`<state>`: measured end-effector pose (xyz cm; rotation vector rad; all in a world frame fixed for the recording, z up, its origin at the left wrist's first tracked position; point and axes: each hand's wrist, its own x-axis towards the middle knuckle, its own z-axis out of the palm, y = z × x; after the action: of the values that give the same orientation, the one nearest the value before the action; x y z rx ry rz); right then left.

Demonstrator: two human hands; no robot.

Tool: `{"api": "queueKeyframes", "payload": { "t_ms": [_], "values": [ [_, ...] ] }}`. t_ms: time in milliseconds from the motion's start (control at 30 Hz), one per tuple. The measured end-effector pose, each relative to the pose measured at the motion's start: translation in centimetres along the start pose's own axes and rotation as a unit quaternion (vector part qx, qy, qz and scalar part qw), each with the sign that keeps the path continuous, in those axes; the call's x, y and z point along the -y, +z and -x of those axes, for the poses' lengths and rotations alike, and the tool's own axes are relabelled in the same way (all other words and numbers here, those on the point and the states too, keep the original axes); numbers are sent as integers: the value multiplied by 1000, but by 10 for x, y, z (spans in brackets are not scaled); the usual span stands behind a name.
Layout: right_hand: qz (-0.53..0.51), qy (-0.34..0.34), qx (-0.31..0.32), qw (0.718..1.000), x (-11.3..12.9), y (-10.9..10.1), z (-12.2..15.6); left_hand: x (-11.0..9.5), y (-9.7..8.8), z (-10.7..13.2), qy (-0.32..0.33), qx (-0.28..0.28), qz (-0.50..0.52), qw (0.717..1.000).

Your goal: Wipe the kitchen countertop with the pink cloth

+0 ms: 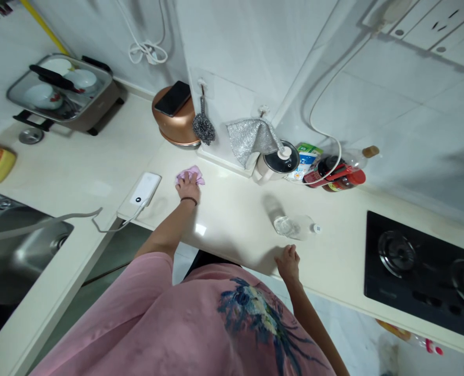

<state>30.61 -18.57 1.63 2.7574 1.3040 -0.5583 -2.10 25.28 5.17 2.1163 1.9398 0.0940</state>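
Note:
My left hand (187, 189) presses a crumpled pink cloth (195, 171) onto the countertop, its fingers bent over the cloth. Near the counter's front edge rests my right hand (288, 263), with nothing seen in it; its fingers are loosely bent and the thumb stands apart. Just beyond that hand is a clear bottle (290, 226) with a white cap, apart from the fingers. To the left of my left hand a white power bank (146, 188) with a cable lies on the counter.
At the back are a copper-coloured pot (173, 122) with a phone (173, 98) on it, a lidded pot (273, 166) and several bottles (334, 175). A black gas hob (424, 271) is at right, a sink (28, 250) and an electric pan (65, 94) of bowls at left.

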Motion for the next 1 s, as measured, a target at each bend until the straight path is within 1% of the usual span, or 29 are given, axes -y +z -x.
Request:
{"api": "queueKeyframes", "payload": {
  "t_ms": [67, 100, 133, 200, 267, 333, 367, 433, 467, 500, 533, 567, 600, 633, 700, 767, 833, 900, 967, 1000],
  "values": [
    [2, -7, 1, 1000, -1, 2, 0, -23, 8, 17, 11, 1, -9, 1000],
    [3, -9, 1, 1000, -1, 3, 0, -39, 14, 28, 33, 8, -11, 999],
    [3, -9, -1, 1000, -1, 3, 0, -57, 21, 43, 66, 19, -11, 998],
    [2, -8, -7, 1000, -1, 3, 0, -95, 39, 80, 161, 49, -4, 986],
    [3, -12, -15, 1000, -1, 2, 0, -128, 60, 127, 282, 73, 12, 956],
    [10, -14, -17, 1000, -1, 0, 0, -150, 82, 178, 409, 83, 27, 908],
    [15, -12, -16, 1000, 0, -1, 0, -155, 91, 202, 459, 80, 34, 884],
    [27, -6, -9, 1000, 0, -2, 0, -156, 104, 238, 525, 71, 41, 847],
    [32, -5, -6, 999, 1, -3, 1, -151, 107, 248, 544, 69, 42, 835],
    [34, -6, -3, 999, 1, -4, 1, -144, 107, 252, 554, 70, 42, 829],
    [33, -8, -2, 999, 1, -4, 1, -135, 105, 251, 553, 75, 41, 829],
    [30, -10, -1, 1000, 1, -4, 1, -124, 99, 245, 541, 82, 37, 836],
    [25, -10, 0, 1000, 1, -5, 2, -112, 91, 234, 518, 89, 31, 850],
    [20, -8, 1, 1000, 2, -5, 2, -98, 82, 221, 483, 97, 24, 870],
    [16, -3, 4, 1000, 2, -5, 2, -66, 58, 189, 388, 109, 6, 915],
    [16, -4, 9, 1000, 3, -6, 1, -30, 34, 158, 269, 107, -9, 957],
    [15, -7, 8, 1000, 3, -7, 1, 7, 12, 132, 142, 82, -26, 986],
    [14, -13, 4, 1000, 3, -8, 0, 39, -4, 114, 41, 53, -44, 997],
    [17, -20, 0, 1000, 3, -8, 1, 60, -13, 107, -19, 36, -55, 998],
    [19, -21, -1, 1000, 3, -8, 1, 64, -14, 106, -36, 30, -57, 997]
  ]
}}
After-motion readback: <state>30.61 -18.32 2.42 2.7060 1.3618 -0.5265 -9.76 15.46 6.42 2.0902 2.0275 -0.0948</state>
